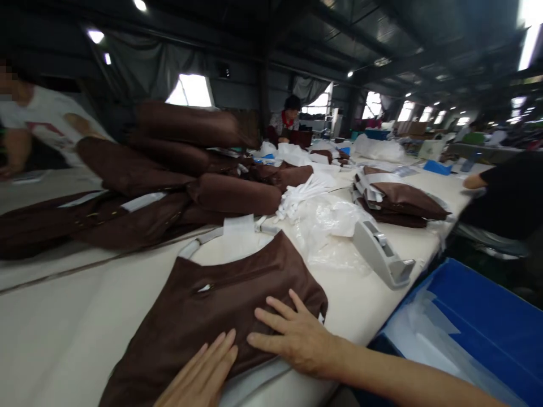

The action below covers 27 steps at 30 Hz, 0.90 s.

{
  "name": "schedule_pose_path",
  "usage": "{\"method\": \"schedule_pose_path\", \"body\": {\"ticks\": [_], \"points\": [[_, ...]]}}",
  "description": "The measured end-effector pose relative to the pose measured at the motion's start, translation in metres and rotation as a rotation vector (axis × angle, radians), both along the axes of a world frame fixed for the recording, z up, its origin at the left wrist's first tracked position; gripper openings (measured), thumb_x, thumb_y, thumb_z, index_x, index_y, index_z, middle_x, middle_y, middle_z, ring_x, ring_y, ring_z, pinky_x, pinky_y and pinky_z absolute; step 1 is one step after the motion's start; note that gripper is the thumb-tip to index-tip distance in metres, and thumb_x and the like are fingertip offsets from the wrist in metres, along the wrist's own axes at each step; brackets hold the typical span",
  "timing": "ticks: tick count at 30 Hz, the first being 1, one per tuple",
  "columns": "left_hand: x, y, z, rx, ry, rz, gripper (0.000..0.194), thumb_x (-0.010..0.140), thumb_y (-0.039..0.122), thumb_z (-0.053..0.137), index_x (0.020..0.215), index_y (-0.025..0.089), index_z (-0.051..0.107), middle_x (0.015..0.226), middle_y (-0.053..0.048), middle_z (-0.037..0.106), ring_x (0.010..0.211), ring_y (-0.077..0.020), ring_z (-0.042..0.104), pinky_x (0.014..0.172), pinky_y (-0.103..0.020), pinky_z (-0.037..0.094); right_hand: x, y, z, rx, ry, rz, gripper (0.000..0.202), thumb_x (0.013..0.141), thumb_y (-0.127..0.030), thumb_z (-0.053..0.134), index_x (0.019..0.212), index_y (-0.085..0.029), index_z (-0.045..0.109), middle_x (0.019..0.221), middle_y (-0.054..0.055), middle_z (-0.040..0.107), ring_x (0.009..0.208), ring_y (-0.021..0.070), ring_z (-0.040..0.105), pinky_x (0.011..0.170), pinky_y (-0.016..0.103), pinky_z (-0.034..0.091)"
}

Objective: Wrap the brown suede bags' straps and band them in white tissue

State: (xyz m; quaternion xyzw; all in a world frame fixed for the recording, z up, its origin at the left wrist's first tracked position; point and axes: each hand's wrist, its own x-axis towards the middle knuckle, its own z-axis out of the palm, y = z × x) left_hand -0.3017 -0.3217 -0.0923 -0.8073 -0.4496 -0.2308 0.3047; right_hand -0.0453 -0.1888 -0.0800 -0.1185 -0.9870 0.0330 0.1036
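Note:
A dark brown bag (220, 305) lies flat on the pale table in front of me, with a zipper across its upper part. My left hand (203, 373) rests flat on its lower part, fingers straight. On the bag's right side my right hand (297, 336) lies with fingers spread, pressing the surface. The bag's strap (190, 247) is wrapped in white material, and a white sheet (240, 234) sits by it at the far edge. More white wrapping shows under the near edge.
Brown bags are heaped (169, 181) at the left, and a smaller stack (399, 198) stands at the right. A grey tape dispenser (382, 254) sits near clear plastic bags (326, 226). A blue bin (487, 328) is beside the table at the right. Several people work around the table.

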Motion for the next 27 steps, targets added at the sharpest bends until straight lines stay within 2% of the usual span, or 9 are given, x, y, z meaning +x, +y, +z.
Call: {"method": "schedule_pose_path", "body": {"ticks": [4, 6, 9, 11, 15, 18, 20, 23, 27], "points": [[-0.004, -0.028, 0.032, -0.182, -0.070, 0.214, 0.045, 0.088, 0.002, 0.042, 0.125, 0.018, 0.063, 0.135, -0.005, 0.065, 0.132, -0.0203, 0.055, 0.124, -0.046, 0.024, 0.005, -0.005, -0.016, 0.079, 0.045, -0.015, 0.067, 0.096, -0.012, 0.048, 0.154, -0.041, 0.029, 0.161, 0.008, 0.033, 0.146, 0.0368, 0.030, 0.107, 0.074, 0.029], [-0.009, -0.040, 0.031, -0.233, -0.104, 0.290, 0.042, 0.088, 0.002, 0.044, 0.121, 0.018, 0.064, 0.135, -0.005, 0.064, 0.136, -0.0237, 0.050, 0.122, -0.050, 0.029, 0.007, -0.004, -0.021, 0.118, 0.084, 0.009, 0.074, 0.092, -0.005, 0.048, 0.153, -0.043, 0.030, 0.161, 0.008, 0.032, 0.146, 0.0392, 0.030, 0.105, 0.075, 0.028], [-0.013, -0.055, 0.018, -0.228, -0.150, 0.311, 0.037, 0.087, -0.001, 0.044, 0.110, 0.019, 0.066, 0.130, -0.005, 0.068, 0.136, -0.0209, 0.050, 0.115, -0.043, 0.041, 0.011, -0.002, -0.024, 0.145, 0.117, 0.082, 0.078, 0.088, -0.002, 0.047, 0.152, -0.045, 0.031, 0.161, 0.007, 0.033, 0.146, 0.0408, 0.028, 0.105, 0.075, 0.028], [-0.013, -0.062, 0.019, -0.255, -0.203, 0.314, 0.038, 0.086, 0.000, 0.043, 0.110, 0.018, 0.066, 0.130, -0.007, 0.068, 0.136, -0.0204, 0.050, 0.113, -0.042, 0.043, 0.014, -0.002, -0.023, 0.154, 0.116, 0.118, 0.080, 0.087, -0.002, 0.047, 0.152, -0.045, 0.030, 0.161, 0.008, 0.033, 0.146, 0.0418, 0.028, 0.104, 0.075, 0.029], [-0.009, -0.056, 0.057, -0.567, -0.341, 0.277, 0.027, 0.086, 0.021, 0.055, 0.109, 0.017, 0.069, 0.130, -0.010, 0.067, 0.122, -0.0245, 0.063, 0.102, -0.039, 0.052, 0.016, -0.002, -0.021, 0.172, 0.111, 0.120, 0.079, 0.087, -0.003, 0.048, 0.152, -0.044, 0.031, 0.160, 0.010, 0.033, 0.145, 0.0433, 0.027, 0.102, 0.075, 0.031], [0.000, -0.030, 0.082, -0.612, -0.445, 0.235, 0.024, 0.094, 0.028, 0.053, 0.108, 0.020, 0.071, 0.120, -0.006, 0.073, 0.113, -0.0194, 0.068, 0.098, -0.032, 0.053, 0.015, 0.000, -0.025, 0.180, 0.121, 0.115, 0.077, 0.088, -0.005, 0.049, 0.152, -0.045, 0.031, 0.162, 0.009, 0.030, 0.147, 0.0423, 0.025, 0.103, 0.075, 0.031], [0.011, -0.010, 0.079, -0.574, -0.397, 0.217, 0.033, 0.099, 0.031, 0.048, 0.126, 0.021, 0.064, 0.135, -0.007, 0.065, 0.131, -0.0223, 0.056, 0.112, -0.041, 0.042, 0.015, 0.002, -0.029, 0.184, 0.129, 0.138, 0.074, 0.089, -0.009, 0.050, 0.152, -0.044, 0.032, 0.162, 0.009, 0.029, 0.148, 0.0423, 0.023, 0.102, 0.076, 0.031], [0.027, 0.010, 0.054, -0.620, -0.208, 0.200, 0.054, 0.097, 0.043, 0.054, 0.147, 0.027, 0.044, 0.157, -0.007, 0.040, 0.148, -0.0319, 0.029, 0.119, -0.061, 0.022, 0.018, 0.004, -0.029, 0.160, 0.115, 0.178, 0.072, 0.090, -0.013, 0.053, 0.152, -0.044, 0.032, 0.163, 0.009, 0.028, 0.148, 0.0438, 0.021, 0.100, 0.079, 0.032], [0.032, 0.012, 0.031, -0.632, -0.119, 0.250, 0.069, 0.092, 0.044, 0.063, 0.153, 0.031, 0.034, 0.163, -0.006, 0.028, 0.151, -0.0327, 0.021, 0.120, -0.062, 0.017, 0.022, 0.008, -0.002, -0.090, 0.031, 0.193, 0.061, 0.093, -0.021, 0.056, 0.147, -0.045, 0.043, 0.158, 0.006, 0.037, 0.146, 0.0396, 0.032, 0.105, 0.078, 0.030]]}}
